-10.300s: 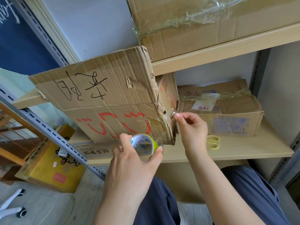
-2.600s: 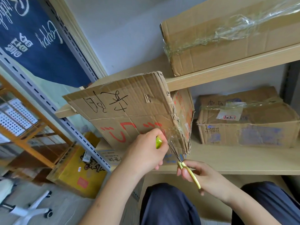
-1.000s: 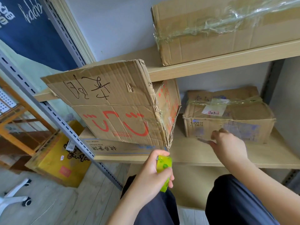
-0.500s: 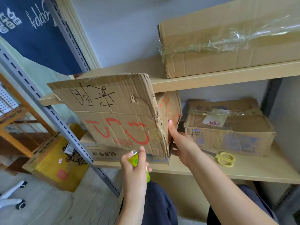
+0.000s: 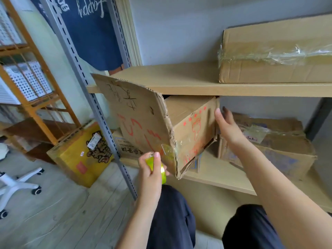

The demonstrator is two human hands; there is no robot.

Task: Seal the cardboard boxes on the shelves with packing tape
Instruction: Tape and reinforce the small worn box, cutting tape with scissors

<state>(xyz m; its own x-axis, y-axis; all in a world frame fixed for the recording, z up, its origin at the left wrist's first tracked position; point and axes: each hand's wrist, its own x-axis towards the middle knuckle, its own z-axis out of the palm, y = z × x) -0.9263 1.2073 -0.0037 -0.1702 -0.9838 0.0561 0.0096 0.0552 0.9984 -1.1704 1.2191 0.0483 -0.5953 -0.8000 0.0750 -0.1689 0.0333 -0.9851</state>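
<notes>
Nearest me, the left hand [image 5: 150, 172] is curled round a green-edged roll of packing tape [image 5: 156, 165], a clear strip running to the tilted box's [image 5: 143, 126] ragged lower corner. The right hand [image 5: 227, 128], fingers straight, presses the box's far edge on the lower shelf [image 5: 224, 177]. That corner looks taped, though glare makes it hard to tell; its creased flaps seem unfinished. Farther off, the crumpled box [image 5: 280, 150] and the upper box [image 5: 276, 56] already wear shiny, wrinkled tape.
</notes>
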